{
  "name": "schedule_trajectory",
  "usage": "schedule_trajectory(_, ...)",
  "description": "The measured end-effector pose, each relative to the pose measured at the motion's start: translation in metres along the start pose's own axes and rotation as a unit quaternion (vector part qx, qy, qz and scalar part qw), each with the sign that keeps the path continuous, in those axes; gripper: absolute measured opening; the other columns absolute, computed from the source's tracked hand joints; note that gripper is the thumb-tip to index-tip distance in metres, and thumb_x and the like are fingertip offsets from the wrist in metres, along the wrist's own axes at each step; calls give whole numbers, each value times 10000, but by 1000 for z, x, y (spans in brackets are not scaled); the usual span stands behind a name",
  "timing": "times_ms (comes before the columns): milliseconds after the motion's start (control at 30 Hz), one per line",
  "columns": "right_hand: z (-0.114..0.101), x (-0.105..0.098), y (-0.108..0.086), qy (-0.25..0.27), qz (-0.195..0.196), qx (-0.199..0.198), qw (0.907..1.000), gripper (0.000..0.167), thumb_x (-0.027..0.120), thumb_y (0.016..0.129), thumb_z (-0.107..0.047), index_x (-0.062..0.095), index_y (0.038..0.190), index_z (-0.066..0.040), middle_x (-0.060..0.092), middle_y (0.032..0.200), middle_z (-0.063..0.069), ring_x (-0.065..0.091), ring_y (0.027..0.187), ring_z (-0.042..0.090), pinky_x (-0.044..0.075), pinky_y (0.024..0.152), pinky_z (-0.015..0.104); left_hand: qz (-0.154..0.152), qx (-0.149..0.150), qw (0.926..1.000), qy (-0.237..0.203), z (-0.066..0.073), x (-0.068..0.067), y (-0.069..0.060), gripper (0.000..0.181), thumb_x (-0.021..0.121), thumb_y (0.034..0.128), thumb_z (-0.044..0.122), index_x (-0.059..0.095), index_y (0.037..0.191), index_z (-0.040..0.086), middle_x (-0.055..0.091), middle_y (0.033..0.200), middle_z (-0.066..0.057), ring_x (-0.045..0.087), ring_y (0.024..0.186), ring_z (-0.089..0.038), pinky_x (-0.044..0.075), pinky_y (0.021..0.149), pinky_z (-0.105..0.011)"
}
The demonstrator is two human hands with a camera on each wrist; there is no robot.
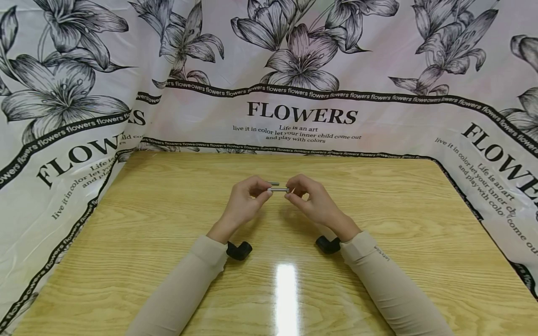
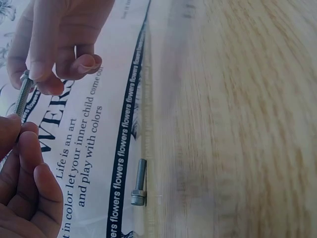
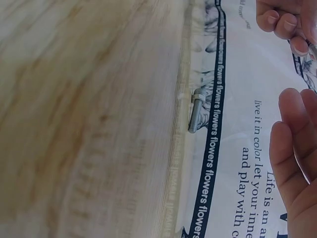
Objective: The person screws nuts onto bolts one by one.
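Thumb and fingertips of the left hand (image 1: 245, 200) pinch the left end of a metal bolt (image 1: 278, 190); those of the right hand (image 1: 314, 199) pinch its right end, where a wider piece – apparently a nut (image 2: 26, 76) – is visible. In the left wrist view, the right hand's remaining fingers are loosely bent, apart from the metal. The bolt is nearly level between the two hands, raised above the far half of the tabletop (image 1: 168, 210). Just beyond it, close to the left fingertips, a second bolt (image 1: 274, 184) rests on the wood, its wider end to the left.

Both pinches bear on short end portions: should either slip, the bolt would probably tip, and might drop and roll. If the nut were turned out of line with the threaded shank, it could bind; how firmly it sits cannot be told. Lowering the left fingertips carelessly could nudge the second bolt away.

Farther out, a black angled piece (image 1: 239, 251) sits beside the left wrist, and its counterpart (image 1: 327, 245) beside the right. Flower-printed cloth (image 1: 302, 119) borders the table at left, far side and right.
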State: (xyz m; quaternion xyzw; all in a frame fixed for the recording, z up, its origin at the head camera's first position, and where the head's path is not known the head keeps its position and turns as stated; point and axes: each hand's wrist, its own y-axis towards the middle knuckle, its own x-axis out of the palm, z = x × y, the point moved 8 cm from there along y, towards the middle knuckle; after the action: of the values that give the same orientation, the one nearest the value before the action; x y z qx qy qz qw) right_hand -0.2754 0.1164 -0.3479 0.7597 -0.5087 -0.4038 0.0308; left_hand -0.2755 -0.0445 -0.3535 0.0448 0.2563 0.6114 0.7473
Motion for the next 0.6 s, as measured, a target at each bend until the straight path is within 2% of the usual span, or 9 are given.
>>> schedule_trajectory(167, 2, 0, -1, -7, -13, 69, 10000, 57, 595, 959, -159, 622, 1003, -134, 602, 853, -36, 563, 717, 132, 482, 637, 363, 2, 24, 10000, -39, 1, 0, 0, 70, 666, 897, 62, 688, 964, 66, 695, 949, -34, 636, 758, -145, 532, 682, -333)
schedule_trajectory(300, 4, 1, -1, 5, -65, 197, 9998, 81, 560, 974, -125, 637, 978, -98, 583, 813, -3, 557, 716, 164, 472, 640, 386, -11, 13, 10000, -27, 0, 0, -1, 69, 662, 903, 71, 688, 966, 82, 696, 932, -16, 635, 747, -140, 531, 666, -328)
schedule_trajectory(433, 3, 2, -1, -64, -102, 494, 9987, 99, 578, 962, -104, 629, 1037, -62, 612, 865, 45, 565, 725, 210, 469, 652, 385, 13, 9, 10000, -25, 1, 0, 0, 67, 664, 900, 68, 687, 959, 90, 697, 930, -10, 631, 741, -141, 529, 662, -325)
schedule_trajectory(600, -14, -1, 1, -38, -131, 699, 9975, 317, 674, 882, -54, 547, 1169, -10, 631, 984, 172, 591, 743, 247, 456, 627, 316, 58, 5, 10000, -28, 1, -1, 0, 65, 672, 891, 56, 688, 945, 88, 699, 927, -31, 627, 739, -143, 530, 671, -324)
